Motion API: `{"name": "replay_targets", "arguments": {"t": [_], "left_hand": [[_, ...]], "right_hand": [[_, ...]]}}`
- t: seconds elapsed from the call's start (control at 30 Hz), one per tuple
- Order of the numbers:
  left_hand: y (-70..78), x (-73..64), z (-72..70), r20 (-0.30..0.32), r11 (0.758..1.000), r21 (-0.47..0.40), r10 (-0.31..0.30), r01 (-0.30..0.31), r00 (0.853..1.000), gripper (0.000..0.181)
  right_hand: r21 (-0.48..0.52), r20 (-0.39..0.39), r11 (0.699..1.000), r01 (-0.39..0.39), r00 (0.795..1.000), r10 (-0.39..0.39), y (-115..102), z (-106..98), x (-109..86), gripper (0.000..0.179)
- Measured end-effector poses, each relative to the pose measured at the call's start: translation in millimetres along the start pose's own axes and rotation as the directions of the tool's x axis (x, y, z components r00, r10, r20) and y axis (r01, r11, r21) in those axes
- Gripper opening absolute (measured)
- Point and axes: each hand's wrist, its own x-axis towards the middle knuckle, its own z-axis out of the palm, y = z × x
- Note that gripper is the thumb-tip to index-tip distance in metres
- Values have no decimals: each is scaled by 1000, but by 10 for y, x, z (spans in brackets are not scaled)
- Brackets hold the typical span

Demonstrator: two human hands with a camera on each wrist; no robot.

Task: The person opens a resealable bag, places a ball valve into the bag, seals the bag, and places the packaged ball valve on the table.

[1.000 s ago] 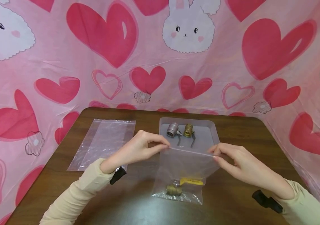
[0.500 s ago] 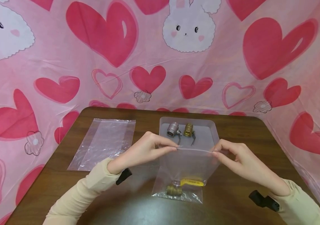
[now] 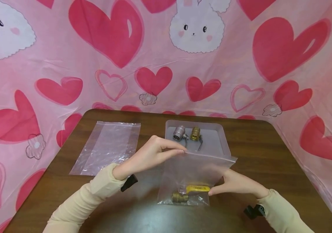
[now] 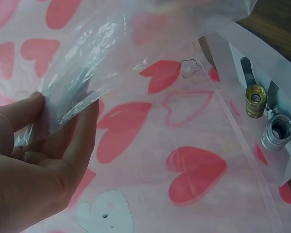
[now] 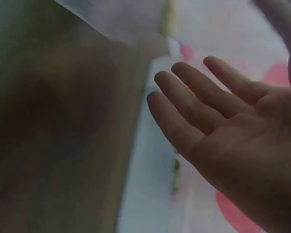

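My left hand [image 3: 151, 157] pinches the top edge of a clear zip bag [image 3: 180, 171] between thumb and fingers, holding it upright. Inside, at the bottom of the bag, lies a brass ball valve [image 3: 179, 197] with a yellow lever handle [image 3: 198, 188]. My right hand [image 3: 238, 184] is at the bag's right side; its fingers pass behind the plastic and its thumb is near the handle's end. In the right wrist view those fingers [image 5: 199, 107] are extended and apart, gripping nothing. The bag's top right corner hangs free.
A pale plastic tray [image 3: 227, 142] behind the bag holds a silver valve [image 3: 179, 133] and a brass valve [image 3: 195, 133], both with grey levers. Flat zip bags [image 3: 107, 149] lie on the wooden table [image 3: 259, 142] at the left. A pink heart-print cloth [image 3: 151, 38] hangs behind.
My right hand has let go of the bag's top right corner and moved down beside the valve's yellow handle. My left hand has moved slightly right and keeps its pinch.
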Motion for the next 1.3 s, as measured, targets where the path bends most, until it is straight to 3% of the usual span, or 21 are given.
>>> {"name": "replay_targets", "arguments": {"t": [0.13, 0.33, 0.57, 0.7, 0.9, 1.03, 1.3], "left_hand": [[-34, 8, -19, -39, 996, -12, -86, 86, 996, 17], [-156, 53, -62, -82, 976, -65, -213, 208, 974, 17], [-373, 106, -113, -51, 935, -191, -312, 297, 949, 22], [-471, 140, -118, -29, 901, -260, -366, 346, 930, 25], [-570, 174, -85, -33, 892, -184, -425, 413, 904, 25], [-625, 186, -25, -17, 889, -144, -442, 436, 897, 24], [-700, 184, 86, 62, 856, -228, -463, 464, 884, 24]], "right_hand": [[68, 6, 997, 39, 999, -40, 125, 129, 77, 51], [-3, -112, 998, 58, 992, -58, 211, 229, 162, 29], [12, -161, 997, 70, 985, -68, 240, 255, 193, 21], [74, -129, 993, 87, 989, -77, 254, 244, 183, 23], [203, -38, 977, 70, 997, -64, 266, 194, 105, 32], [284, 23, 958, 43, 998, -51, 291, 150, 22, 42], [369, 93, 928, 49, 992, -89, 366, 106, -119, 47]]}}
